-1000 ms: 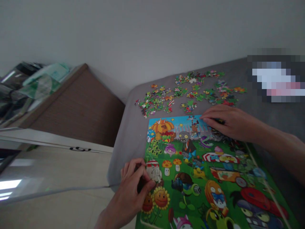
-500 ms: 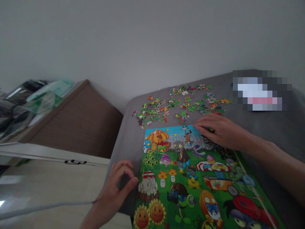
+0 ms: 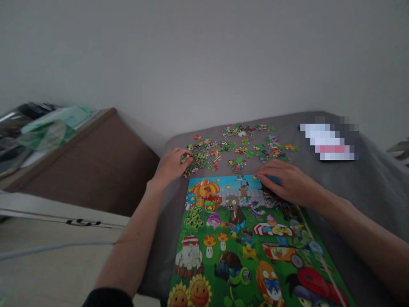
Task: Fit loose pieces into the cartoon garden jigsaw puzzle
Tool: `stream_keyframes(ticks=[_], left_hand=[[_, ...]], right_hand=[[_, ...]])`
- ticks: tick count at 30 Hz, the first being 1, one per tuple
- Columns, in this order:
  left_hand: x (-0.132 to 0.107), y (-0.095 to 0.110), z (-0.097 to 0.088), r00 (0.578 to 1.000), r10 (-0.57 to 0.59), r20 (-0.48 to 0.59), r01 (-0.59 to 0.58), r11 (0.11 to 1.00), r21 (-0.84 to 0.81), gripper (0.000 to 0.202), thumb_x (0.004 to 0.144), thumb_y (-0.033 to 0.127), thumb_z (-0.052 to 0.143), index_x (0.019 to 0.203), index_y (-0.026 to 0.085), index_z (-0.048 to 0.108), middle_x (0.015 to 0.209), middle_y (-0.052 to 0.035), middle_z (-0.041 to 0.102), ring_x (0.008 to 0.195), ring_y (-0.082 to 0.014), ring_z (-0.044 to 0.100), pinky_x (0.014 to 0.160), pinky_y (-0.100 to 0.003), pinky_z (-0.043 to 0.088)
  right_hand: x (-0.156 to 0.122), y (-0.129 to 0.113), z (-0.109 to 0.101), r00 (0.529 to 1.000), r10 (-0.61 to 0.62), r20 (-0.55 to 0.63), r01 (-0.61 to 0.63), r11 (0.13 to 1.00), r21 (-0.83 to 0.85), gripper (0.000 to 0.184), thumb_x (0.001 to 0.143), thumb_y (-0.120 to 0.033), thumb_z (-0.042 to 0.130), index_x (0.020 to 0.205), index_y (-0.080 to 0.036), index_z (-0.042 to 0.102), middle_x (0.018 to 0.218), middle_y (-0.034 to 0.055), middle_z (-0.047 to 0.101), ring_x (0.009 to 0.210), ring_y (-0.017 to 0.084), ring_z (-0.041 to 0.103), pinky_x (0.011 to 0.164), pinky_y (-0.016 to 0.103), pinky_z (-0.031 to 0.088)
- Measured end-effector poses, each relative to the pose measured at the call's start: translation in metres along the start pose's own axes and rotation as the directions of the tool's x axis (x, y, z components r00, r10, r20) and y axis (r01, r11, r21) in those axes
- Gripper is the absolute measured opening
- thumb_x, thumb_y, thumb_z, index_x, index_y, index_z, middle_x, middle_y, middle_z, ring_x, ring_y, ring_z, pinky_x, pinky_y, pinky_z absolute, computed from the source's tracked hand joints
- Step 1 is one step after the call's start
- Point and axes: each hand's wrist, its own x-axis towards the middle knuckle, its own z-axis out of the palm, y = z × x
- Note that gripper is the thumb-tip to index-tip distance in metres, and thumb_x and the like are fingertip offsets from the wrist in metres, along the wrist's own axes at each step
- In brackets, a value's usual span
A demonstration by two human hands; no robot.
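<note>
My left hand (image 3: pixel 172 165) reaches to the left edge of a spread of loose jigsaw puzzle pieces (image 3: pixel 204 155). Its thumb and fingers curl together over the pieces, hiding whatever lies between the tips. Below the pieces lies a colourful puzzle board (image 3: pixel 211 226) with cartoon plants and zombies, its lower part cut off by the view. My right hand (image 3: pixel 281 179) rests over the board's upper right corner. There the thumb and fingers are pressed together at the top edge; what they pinch, if anything, is not visible. The palm covers part of the picture.
A grey cloth-covered surface (image 3: pixel 338 204) bears the board and pieces. At its far right lies a dark-edged flat object (image 3: pixel 332 143), its face pixelated. To the left stands a brown cabinet (image 3: pixel 111 170) with plastic bags (image 3: pixel 54 128) on top. A pale cable (image 3: pixel 57 247) runs in at lower left.
My left hand has moved up and forward from beside the board's left edge to the loose pieces. My right hand stays at the board's top edge. The camera view has shifted slightly.
</note>
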Motion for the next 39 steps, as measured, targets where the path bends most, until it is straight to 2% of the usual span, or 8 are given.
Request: stream_keyframes(ticks=[7,12,16,20,23,26,32,39], left_hand=[[-0.028,-0.026,0.006,0.979,0.099,0.181,-0.093,0.995,-0.042,0.032,0.09,0.039,0.065,0.119,0.026,0.069,0.136,-0.0084,0.056,0.135,-0.0298,0.046,0.116,-0.05,0.032],[-0.024,-0.038,0.007,0.982,0.048,0.182,-0.044,0.999,-0.025,0.035,0.09,0.039,0.066,0.122,0.026,0.067,0.142,-0.0089,0.051,0.14,-0.0316,0.041,0.117,-0.051,0.031],[-0.022,-0.035,0.009,0.987,0.054,0.151,-0.053,0.998,-0.015,0.024,0.087,0.036,0.068,0.108,0.024,0.069,0.136,-0.0074,0.056,0.133,-0.0297,0.047,0.114,-0.049,0.034],[-0.023,-0.028,0.006,0.993,0.078,0.089,-0.072,0.995,-0.069,0.02,0.08,0.033,0.075,0.094,0.02,0.067,0.118,-0.0073,0.064,0.122,-0.0275,0.054,0.109,-0.046,0.038],[-0.024,-0.019,0.001,0.998,0.051,0.043,-0.044,0.987,-0.153,0.017,0.083,0.035,0.072,0.087,0.02,0.067,0.099,-0.0042,0.068,0.102,-0.0231,0.062,0.097,-0.04,0.046],[-0.026,-0.012,-0.003,0.998,-0.009,0.056,0.023,0.969,-0.248,0.015,0.086,0.035,0.068,0.086,0.02,0.069,0.087,-0.0018,0.07,0.084,-0.0187,0.064,0.081,-0.033,0.049],[-0.026,-0.016,0.002,0.995,-0.076,0.066,0.095,0.923,-0.373,0.022,0.086,0.04,0.065,0.09,0.02,0.071,0.086,-0.0027,0.074,0.078,-0.0178,0.066,0.075,-0.032,0.051],[-0.023,-0.019,0.006,0.99,-0.05,0.129,0.1,0.907,-0.41,0.032,0.089,0.047,0.055,0.096,0.019,0.071,0.089,-0.004,0.076,0.076,-0.0178,0.069,0.07,-0.03,0.055]], right_hand=[[-0.001,0.003,0.0,0.999,0.038,0.032,-0.038,0.999,0.009,0.025,0.101,-0.028,0.047,0.094,-0.019,0.07,0.095,0.0081,0.074,0.094,0.025,0.067,0.087,0.04,0.052],[-0.001,0.003,0.001,0.996,0.057,0.062,-0.059,0.998,0.032,0.025,0.1,-0.03,0.047,0.094,-0.022,0.07,0.095,0.0072,0.074,0.092,0.026,0.069,0.086,0.042,0.053],[-0.002,0.002,0.001,0.995,0.049,0.084,-0.052,0.998,0.029,0.024,0.1,-0.03,0.047,0.095,-0.023,0.07,0.095,0.0066,0.074,0.091,0.026,0.069,0.085,0.043,0.054],[-0.003,0.002,0.001,0.997,0.042,0.064,-0.044,0.999,0.021,0.023,0.099,-0.031,0.048,0.096,-0.024,0.069,0.096,0.0067,0.073,0.091,0.026,0.069,0.086,0.043,0.054],[-0.004,0.002,0.001,0.998,0.039,0.052,-0.041,0.999,0.032,0.022,0.099,-0.031,0.049,0.097,-0.024,0.069,0.097,0.0069,0.073,0.092,0.026,0.069,0.085,0.043,0.054],[-0.004,0.002,0.0,0.997,0.045,0.056,-0.048,0.998,0.04,0.022,0.099,-0.031,0.049,0.096,-0.024,0.07,0.097,0.0063,0.073,0.092,0.025,0.069,0.086,0.042,0.054],[-0.002,0.0,-0.001,0.994,0.07,0.085,-0.071,0.997,0.015,0.025,0.1,-0.028,0.046,0.096,-0.021,0.069,0.098,0.0069,0.073,0.092,0.022,0.069,0.085,0.037,0.054],[0.001,-0.005,-0.003,0.993,0.067,0.101,-0.068,0.998,0.011,0.025,0.1,-0.026,0.046,0.095,-0.021,0.07,0.097,0.0066,0.074,0.091,0.022,0.07,0.084,0.036,0.055]])
